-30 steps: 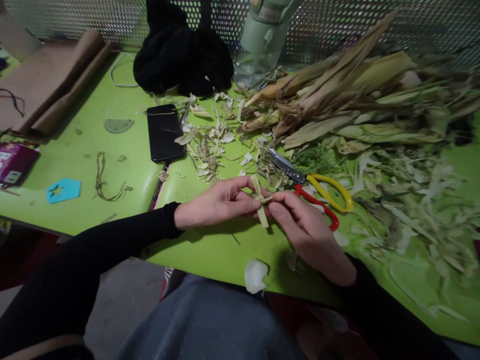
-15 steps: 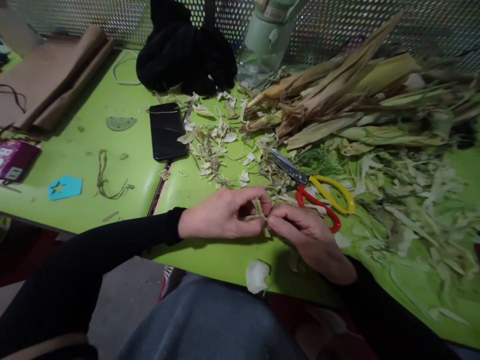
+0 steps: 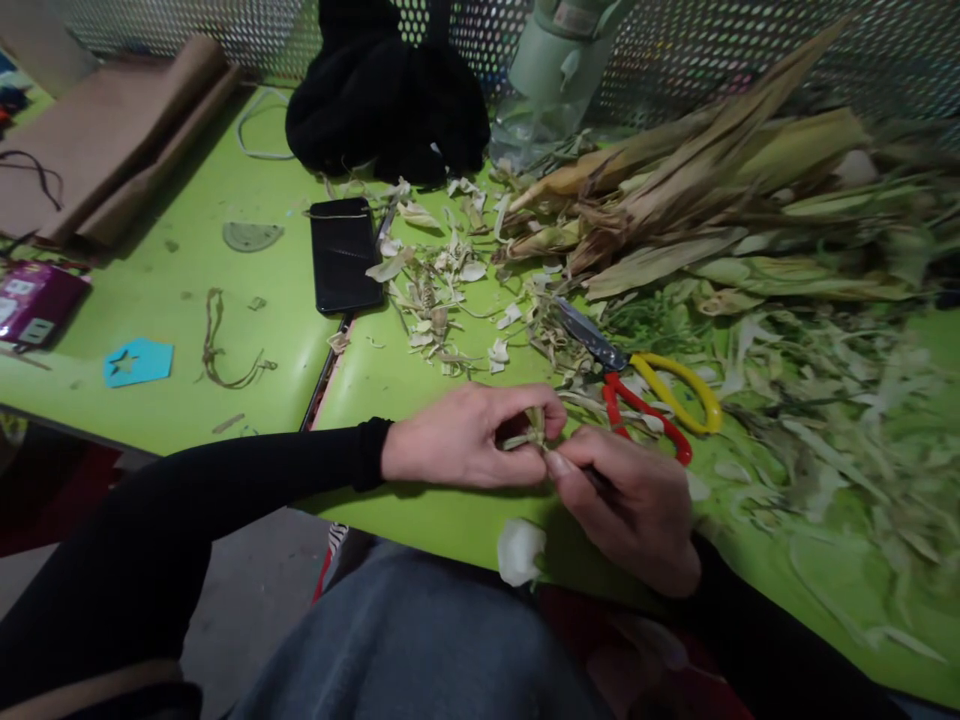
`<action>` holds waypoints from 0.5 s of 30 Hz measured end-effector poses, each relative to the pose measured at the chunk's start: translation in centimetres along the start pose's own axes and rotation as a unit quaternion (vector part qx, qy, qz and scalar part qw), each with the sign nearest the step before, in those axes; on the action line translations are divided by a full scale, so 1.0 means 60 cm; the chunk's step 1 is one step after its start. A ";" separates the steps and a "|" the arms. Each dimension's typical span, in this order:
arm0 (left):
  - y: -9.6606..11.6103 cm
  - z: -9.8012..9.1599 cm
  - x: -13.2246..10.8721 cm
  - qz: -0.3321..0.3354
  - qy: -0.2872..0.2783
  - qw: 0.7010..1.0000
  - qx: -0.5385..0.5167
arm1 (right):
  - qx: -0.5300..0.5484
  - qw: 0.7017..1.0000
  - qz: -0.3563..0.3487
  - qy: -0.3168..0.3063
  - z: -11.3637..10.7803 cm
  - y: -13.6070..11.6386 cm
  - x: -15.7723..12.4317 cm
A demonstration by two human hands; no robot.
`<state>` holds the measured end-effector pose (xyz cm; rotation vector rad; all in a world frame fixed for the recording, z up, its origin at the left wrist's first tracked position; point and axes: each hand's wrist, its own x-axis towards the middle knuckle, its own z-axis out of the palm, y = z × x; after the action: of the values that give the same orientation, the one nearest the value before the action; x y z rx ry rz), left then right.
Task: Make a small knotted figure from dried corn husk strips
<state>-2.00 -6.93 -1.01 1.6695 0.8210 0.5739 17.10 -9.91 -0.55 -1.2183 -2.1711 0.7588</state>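
Note:
Between thumb and forefinger, my left hand pinches a small knotted piece of corn husk, whose pale ends stick out inside the finger ring. My right hand is closed beside it, thumb and fingertip pinching the same husk piece at its right side; the exact grip there is partly hidden. Scissors with one yellow and one red handle lie partly open just beyond my right hand. A white curled husk scrap lies at the table's front edge, below my hands.
Dried corn husks are heaped at the back right, with shredded strips in front. Behind the scraps stand a clear bottle and a black cloth bundle. A phone, blue star cutout and brown paper bag lie leftward.
My right hand has turned and its fingers have curled more, shifting slightly down at the husk piece. My left hand keeps its pinch. The whole view has shifted a little.

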 end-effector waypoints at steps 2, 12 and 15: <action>-0.003 -0.003 0.004 -0.018 -0.005 0.999 -0.037 | 0.026 0.999 0.017 0.012 0.000 0.002 0.004; -0.018 -0.032 0.013 0.046 -0.046 0.996 -0.053 | 0.183 0.969 0.148 0.072 -0.001 0.030 0.004; -0.020 -0.030 0.016 0.093 0.026 0.995 0.030 | 0.208 0.963 0.163 0.046 0.000 0.033 0.007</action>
<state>-2.99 -4.93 -1.77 1.8054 0.7309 0.7300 18.03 -8.69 -1.87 -1.3617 -1.6399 1.1984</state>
